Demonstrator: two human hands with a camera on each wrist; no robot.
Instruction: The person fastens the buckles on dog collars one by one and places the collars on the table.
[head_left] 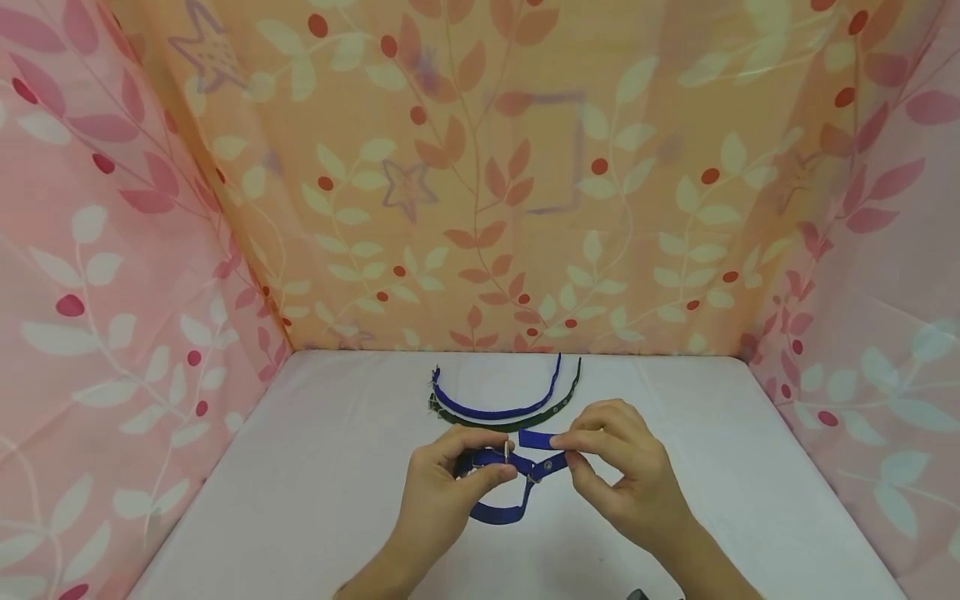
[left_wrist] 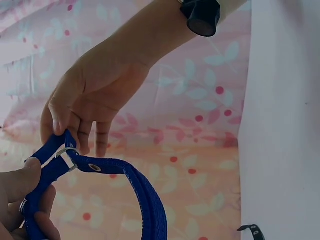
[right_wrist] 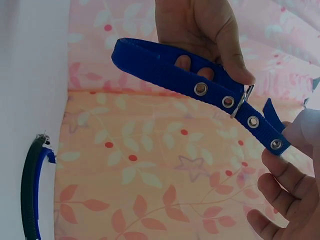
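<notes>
A blue collar (head_left: 498, 515) with metal eyelets and a metal buckle is held up between both hands, its strap bent into a loop. My left hand (head_left: 442, 483) pinches it at the buckle end, thumb and fingers around the strap. The right hand (head_left: 630, 458) pinches the punched strap between thumb and fingers, a short flap of strap standing up beside it. In the right wrist view, the strap passes through a metal frame (right_wrist: 242, 102), with eyelets on both sides of it. The fingers cover part of the buckle end.
Behind the hands, another blue collar (head_left: 495, 414) and a dark green collar (head_left: 510, 428) lie curved side by side on the white table (head_left: 300, 500). Patterned cloth walls (head_left: 480, 167) stand at the back and both sides. A small dark object (head_left: 637, 594) shows at the bottom edge.
</notes>
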